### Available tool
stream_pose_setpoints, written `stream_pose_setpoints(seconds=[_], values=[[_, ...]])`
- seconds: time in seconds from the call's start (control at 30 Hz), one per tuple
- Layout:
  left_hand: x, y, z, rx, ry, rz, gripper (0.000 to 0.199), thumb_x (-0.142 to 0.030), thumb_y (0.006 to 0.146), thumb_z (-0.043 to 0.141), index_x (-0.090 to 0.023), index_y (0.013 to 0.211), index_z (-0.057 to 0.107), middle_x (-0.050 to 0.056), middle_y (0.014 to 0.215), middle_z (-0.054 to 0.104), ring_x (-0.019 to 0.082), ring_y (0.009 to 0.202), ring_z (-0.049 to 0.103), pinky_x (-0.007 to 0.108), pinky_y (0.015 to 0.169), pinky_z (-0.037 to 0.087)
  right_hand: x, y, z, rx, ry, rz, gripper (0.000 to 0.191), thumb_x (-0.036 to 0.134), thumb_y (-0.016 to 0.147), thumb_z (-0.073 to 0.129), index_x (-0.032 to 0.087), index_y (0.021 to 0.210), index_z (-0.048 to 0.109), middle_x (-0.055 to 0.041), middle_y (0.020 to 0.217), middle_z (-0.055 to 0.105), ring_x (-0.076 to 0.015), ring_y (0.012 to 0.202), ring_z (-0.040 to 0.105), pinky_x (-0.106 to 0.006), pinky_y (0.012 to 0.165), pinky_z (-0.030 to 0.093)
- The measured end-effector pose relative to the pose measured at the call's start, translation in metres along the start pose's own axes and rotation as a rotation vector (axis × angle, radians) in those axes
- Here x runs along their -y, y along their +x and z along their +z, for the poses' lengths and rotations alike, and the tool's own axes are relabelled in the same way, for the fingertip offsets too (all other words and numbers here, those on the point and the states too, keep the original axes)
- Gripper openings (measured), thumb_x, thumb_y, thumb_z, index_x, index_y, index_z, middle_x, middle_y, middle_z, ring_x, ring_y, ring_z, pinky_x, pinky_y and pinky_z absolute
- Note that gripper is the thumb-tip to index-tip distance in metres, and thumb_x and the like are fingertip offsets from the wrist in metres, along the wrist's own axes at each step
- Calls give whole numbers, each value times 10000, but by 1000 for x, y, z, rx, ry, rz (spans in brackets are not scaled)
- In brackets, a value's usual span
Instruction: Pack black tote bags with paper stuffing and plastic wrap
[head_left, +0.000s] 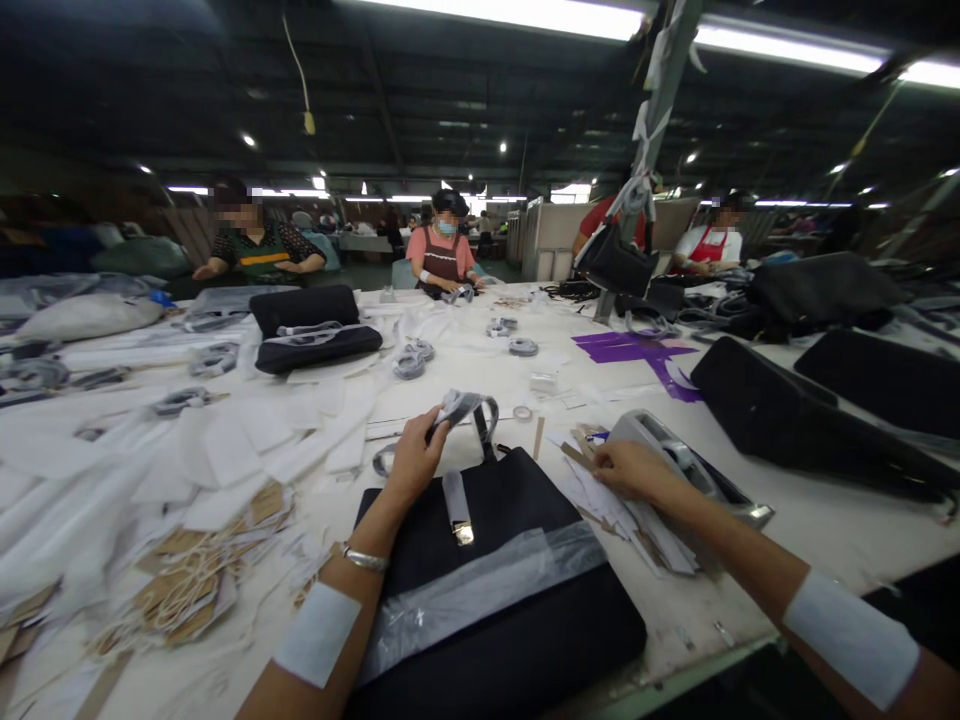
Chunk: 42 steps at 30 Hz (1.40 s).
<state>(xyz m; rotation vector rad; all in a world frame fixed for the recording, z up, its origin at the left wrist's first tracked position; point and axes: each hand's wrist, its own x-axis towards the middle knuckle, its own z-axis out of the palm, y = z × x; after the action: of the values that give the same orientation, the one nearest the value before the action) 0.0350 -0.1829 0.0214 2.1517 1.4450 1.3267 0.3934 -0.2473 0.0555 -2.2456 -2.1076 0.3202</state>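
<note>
A black bag (517, 620) lies flat in front of me, with a clear plastic strip (487, 585) across it and a metal clasp (463, 532) on a wrapped tab. At the bag's far edge, my left hand (417, 452) is closed round the plastic-wrapped strap (469, 405). To the right of the bag, my right hand (626, 468) has its fingers pressed together at a pile of white and brown paper strips (622, 515). Beside that hand sits a grey tape dispenser (679, 450).
Brown tags with strings (187, 580) and white sheets (210, 455) cover the left. Another black bag (315, 330) lies beyond them. Purple strips (630, 347) and black bags (772, 410) are at the right. Several people work across the table (465, 360); a post (664, 110) rises behind.
</note>
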Motion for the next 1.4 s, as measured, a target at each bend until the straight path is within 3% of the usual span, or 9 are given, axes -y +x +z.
stream_pose_setpoints(seconds=[0.13, 0.3, 0.43, 0.67, 0.83, 1.03, 1.2, 1.4], values=[[1, 0, 1, -4, -21, -2, 392, -360, 934, 496, -156, 1254, 594, 121, 1236, 641, 272, 1160, 563, 445, 1034, 425, 0, 0, -6, -64, 11, -79, 225, 226, 766, 676, 203, 988, 698, -37, 819, 701, -198, 779, 618, -272, 605, 296], [-1, 0, 1, -4, -28, -7, 385, -351, 927, 506, -161, 1249, 598, 119, 1232, 645, 275, 1154, 566, 451, 1031, 425, 1, 3, 0, -76, 38, -113, 102, 235, 800, 645, 204, 875, 706, -23, 785, 711, -190, 768, 625, -268, 606, 311], [-2, 1, -1, -4, -23, -2, 394, -348, 932, 498, -146, 1257, 594, 124, 1236, 644, 276, 1152, 567, 444, 1029, 427, 3, -1, 8, -127, 51, -162, 168, 265, 847, 605, 226, 933, 743, -50, 905, 744, -214, 853, 654, -272, 682, 378], [1, 0, 0, 19, -10, 12, 391, -343, 933, 499, -152, 1262, 588, 118, 1250, 636, 266, 1165, 562, 434, 1038, 424, 7, -1, 23, -77, 208, -282, 233, 300, 843, 599, 198, 980, 758, -66, 983, 751, -226, 916, 673, -277, 803, 456], [1, 0, 0, 19, -4, 9, 391, -350, 929, 501, -151, 1253, 593, 118, 1235, 643, 268, 1158, 567, 431, 1032, 433, 16, -1, 28, 1, 156, -283, 222, 299, 791, 667, 172, 954, 748, -73, 908, 742, -229, 841, 665, -284, 725, 456], [2, 0, 2, 33, -2, 11, 403, -365, 932, 496, -149, 1258, 593, 120, 1238, 639, 269, 1160, 561, 434, 1036, 425, 23, -13, 32, -52, 35, -251, 203, 285, 816, 673, 153, 954, 742, -109, 951, 722, -253, 904, 647, -306, 785, 441], [0, 0, 2, 42, 10, 6, 412, -372, 930, 487, -152, 1263, 590, 120, 1232, 641, 271, 1155, 563, 435, 1029, 432, 32, -17, 26, 26, -143, -218, 196, 222, 881, 594, 164, 974, 758, -131, 967, 724, -259, 969, 644, -305, 825, 436], [-1, 0, 1, 52, 27, -10, 444, -398, 929, 477, -131, 1266, 588, 134, 1239, 634, 274, 1161, 557, 435, 1037, 424, 38, -19, 34, 54, -243, -215, 205, 226, 894, 578, 111, 882, 747, -178, 957, 703, -275, 906, 655, -316, 775, 443]])
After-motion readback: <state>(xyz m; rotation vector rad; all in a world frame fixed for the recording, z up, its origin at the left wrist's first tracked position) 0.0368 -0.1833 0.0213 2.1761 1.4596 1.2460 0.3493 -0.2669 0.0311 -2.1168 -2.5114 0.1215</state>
